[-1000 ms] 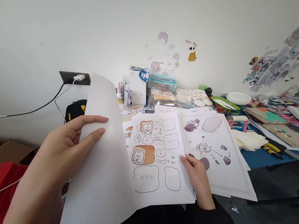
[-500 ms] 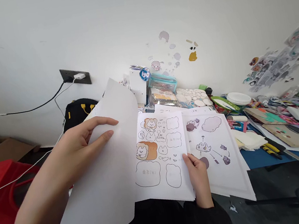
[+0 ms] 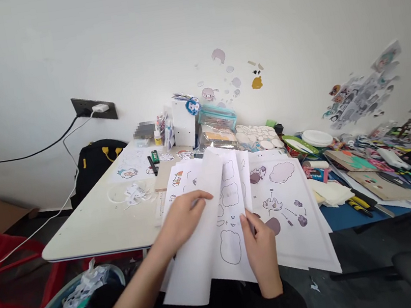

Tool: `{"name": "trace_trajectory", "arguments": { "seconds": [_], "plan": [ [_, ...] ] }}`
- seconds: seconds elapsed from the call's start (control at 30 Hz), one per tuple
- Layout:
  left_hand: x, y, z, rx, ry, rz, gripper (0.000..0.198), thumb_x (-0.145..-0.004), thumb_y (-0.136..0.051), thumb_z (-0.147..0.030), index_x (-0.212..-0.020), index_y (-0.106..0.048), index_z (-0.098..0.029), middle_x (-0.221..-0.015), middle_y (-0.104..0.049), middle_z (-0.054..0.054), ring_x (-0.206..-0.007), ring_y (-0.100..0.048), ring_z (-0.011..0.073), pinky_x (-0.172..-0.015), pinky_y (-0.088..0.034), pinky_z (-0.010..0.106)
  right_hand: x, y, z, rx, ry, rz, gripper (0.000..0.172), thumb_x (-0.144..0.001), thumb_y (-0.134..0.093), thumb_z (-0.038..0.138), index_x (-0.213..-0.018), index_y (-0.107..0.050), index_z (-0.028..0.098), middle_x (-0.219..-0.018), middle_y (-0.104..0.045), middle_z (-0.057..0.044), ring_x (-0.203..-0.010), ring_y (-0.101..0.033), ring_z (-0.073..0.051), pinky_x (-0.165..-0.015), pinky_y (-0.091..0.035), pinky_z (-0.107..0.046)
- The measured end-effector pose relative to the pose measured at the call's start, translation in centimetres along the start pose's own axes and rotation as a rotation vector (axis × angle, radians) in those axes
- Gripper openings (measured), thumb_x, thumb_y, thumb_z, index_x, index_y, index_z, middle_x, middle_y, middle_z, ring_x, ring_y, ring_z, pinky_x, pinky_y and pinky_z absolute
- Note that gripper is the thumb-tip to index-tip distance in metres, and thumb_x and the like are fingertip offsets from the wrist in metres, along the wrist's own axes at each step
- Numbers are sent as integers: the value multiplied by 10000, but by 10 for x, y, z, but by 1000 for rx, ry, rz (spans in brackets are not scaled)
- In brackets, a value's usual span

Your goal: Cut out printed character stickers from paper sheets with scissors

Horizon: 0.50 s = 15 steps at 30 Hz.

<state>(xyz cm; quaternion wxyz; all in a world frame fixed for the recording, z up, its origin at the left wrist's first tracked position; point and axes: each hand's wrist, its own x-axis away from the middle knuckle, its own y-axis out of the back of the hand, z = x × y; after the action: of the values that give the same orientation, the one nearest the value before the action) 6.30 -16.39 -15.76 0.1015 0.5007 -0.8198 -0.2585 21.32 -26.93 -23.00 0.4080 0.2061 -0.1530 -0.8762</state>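
Observation:
My left hand (image 3: 189,214) holds a sheet of paper (image 3: 204,254) that is curled over, its blank white back facing up. My thumb and forefinger lie close together near the fold. Under the curl show printed sheets (image 3: 230,245) with outlined bear-like shapes. Closed on the right edge of these sheets is my right hand (image 3: 261,248), thumb on top and the fingers partly hidden. Beside it lies a larger stack of printed sheets (image 3: 296,243) with purple-grey cartoon animal parts and arrows. Another printed sheet (image 3: 178,176) with an orange figure lies left of the curled one.
A white table (image 3: 96,227) bears cut-outs, paper scraps (image 3: 136,194) and a white holder (image 3: 184,123). Craft knives (image 3: 367,202), tissues (image 3: 330,191) and plates (image 3: 317,137) crowd the right. A bin of scraps (image 3: 76,297) and a red stool (image 3: 1,287) stand lower left.
My left hand has moved right and down, bringing the lifted sheet over the printed page, so the table and bin at left now show. My right hand keeps its hold.

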Motion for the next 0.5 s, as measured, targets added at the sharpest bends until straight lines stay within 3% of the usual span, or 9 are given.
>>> {"name": "trace_trajectory", "arguments": {
  "seconds": [0.1, 0.2, 0.37, 0.5],
  "plan": [
    [-5, -35, 3, 51, -19, 40, 356, -874, -385, -421, -898, -677, -219, -1005, -708, 31, -985, -609, 253, -870, -422, 365, 4, -6, 5, 36, 134, 30, 447, -931, -406, 439, -1252, -583, 184, -1221, -622, -94, -1115, -567, -279, -906, -474, -403],
    [-4, -53, 5, 47, -7, 13, 383, -862, -403, -517, -892, -651, -226, -977, -698, 37, -948, -605, 264, -818, -425, 373, 10, -8, 11, 8, 194, 124, 437, -954, -378, 386, -1337, -492, 210, -1303, -567, -58, -1203, -509, -245, -977, -438, -393],
    [-3, -59, 7, 33, 40, -49, 341, -831, -462, -525, -910, -603, -224, -966, -676, 44, -921, -598, 256, -771, -420, 354, 16, -5, 17, -127, 103, 194, 459, -965, -347, 389, -1373, -437, 196, -1395, -474, -47, -1296, -405, -215, -1062, -355, -379],
    [-4, -59, 7, 1, 83, -52, 310, -827, -454, -512, -841, -571, -226, -832, -665, 32, -799, -602, 242, -660, -401, 325, 15, -4, 19, -180, -22, 169, 465, -951, -353, 455, -1345, -442, 225, -1354, -516, -52, -1258, -443, -234, -1018, -386, -397]
  ]
}}
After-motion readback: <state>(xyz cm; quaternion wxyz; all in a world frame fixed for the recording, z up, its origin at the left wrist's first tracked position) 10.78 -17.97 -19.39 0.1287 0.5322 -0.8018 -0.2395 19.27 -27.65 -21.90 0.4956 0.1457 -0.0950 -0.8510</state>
